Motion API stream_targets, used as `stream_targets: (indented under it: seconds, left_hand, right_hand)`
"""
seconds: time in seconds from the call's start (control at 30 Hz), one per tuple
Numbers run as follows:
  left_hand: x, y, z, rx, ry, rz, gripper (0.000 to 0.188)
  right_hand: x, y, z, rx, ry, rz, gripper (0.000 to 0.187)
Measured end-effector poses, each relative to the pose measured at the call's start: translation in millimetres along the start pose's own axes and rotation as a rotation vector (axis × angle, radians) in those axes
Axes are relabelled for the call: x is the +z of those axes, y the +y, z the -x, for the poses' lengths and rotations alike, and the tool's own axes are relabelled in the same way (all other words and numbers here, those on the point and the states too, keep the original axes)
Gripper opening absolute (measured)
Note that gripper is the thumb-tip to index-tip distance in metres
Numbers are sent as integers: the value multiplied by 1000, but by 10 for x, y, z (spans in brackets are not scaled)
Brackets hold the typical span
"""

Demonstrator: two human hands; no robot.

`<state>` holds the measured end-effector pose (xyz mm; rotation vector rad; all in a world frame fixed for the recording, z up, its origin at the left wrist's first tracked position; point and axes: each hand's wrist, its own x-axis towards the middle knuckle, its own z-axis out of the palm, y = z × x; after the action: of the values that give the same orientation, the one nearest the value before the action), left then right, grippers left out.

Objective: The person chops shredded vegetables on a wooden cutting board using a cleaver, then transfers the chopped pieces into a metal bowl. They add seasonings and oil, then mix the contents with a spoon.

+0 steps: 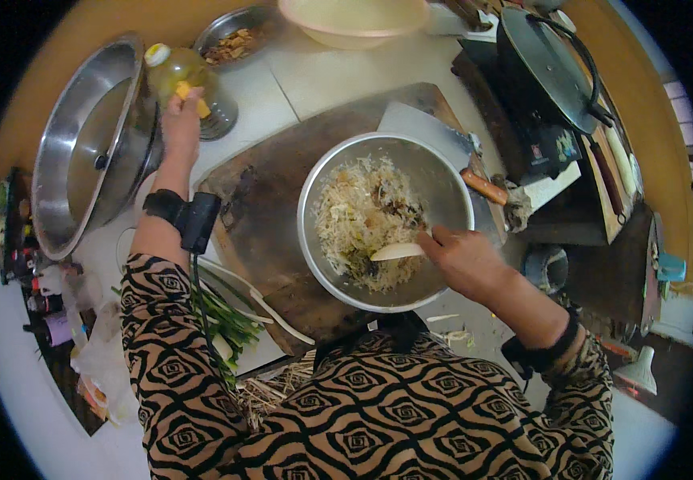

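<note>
A steel mixing bowl (449, 188) stands on the dark wooden chopping board (258, 200) in front of me. Inside it lies a pale shredded mixture (358, 204) with dark and greenish patches. My right hand (466, 262), over the bowl's right rim, grips a cream-coloured spoon (397, 252) whose bowl end touches the mixture. Up at the far left, my left hand (180, 124) is closed round the yellow handle of a large clear oil bottle (172, 70). The bottle has a white cap and holds yellowish liquid.
A cleaver (422, 132) lies behind the bowl, its wooden handle to the right. Green onions (230, 320) lie at the board's near left. A large steel basin (62, 136) leans at left; a lidded wok (542, 68) sits far right. A pale basin (354, 28) stands at the back.
</note>
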<state>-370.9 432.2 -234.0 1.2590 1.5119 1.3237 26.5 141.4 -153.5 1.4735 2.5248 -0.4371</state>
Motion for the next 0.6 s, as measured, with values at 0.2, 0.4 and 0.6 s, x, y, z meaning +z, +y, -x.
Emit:
stream_targets:
  seconds: [0.2, 0.4, 0.6]
  left_hand:
    - [-64, -18, -146, 5, 72, -230, 35]
    - [248, 252, 1379, -102, -198, -286, 45]
    - [507, 413, 2517, -176, -346, -337, 30]
  right_hand:
    - [-71, -341, -3, -34, -230, 47, 15]
    - [278, -147, -450, 55, -20, 38, 11]
    - [-32, 196, -963, -1, 349, 98, 17]
